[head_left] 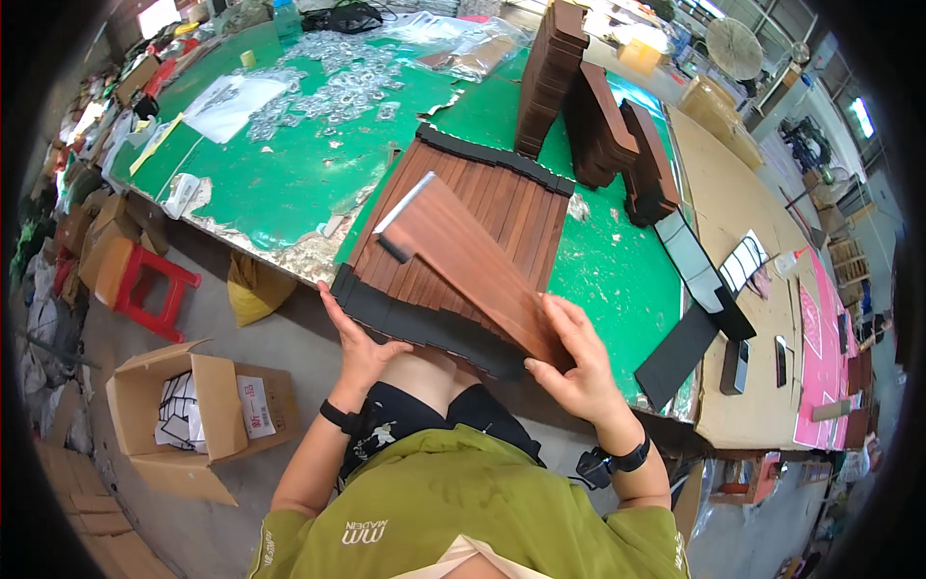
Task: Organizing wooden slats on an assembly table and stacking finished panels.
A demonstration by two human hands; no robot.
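A wood-grain panel (463,262), long and reddish brown, is lifted at a slant above a row of like panels (473,207) that lie side by side on the green table (280,183); its near end is low and to the right, its far end raised toward the left with a pale edge showing. The right hand (577,362) is clamped on the panel's near end, thumb on the near side and fingers over the top. The left hand (355,343) rests at the near left edge of the row, fingers spread against the black edging (415,323) there; it touches the edging, but whether it grips it cannot be told. The row hangs slightly over the table's near edge, just above the person's lap. Farther right on the table stand stacks of dark brown panels (588,106), some upright, some leaning. Far left on the green top lies a spread of small clear bags (338,87) and a white sheet (231,101). To the right, black flat pieces (680,352) lie on a plain wooden bench (743,212). On the floor to the left are a red stool (145,285) and an open cardboard box (188,410).
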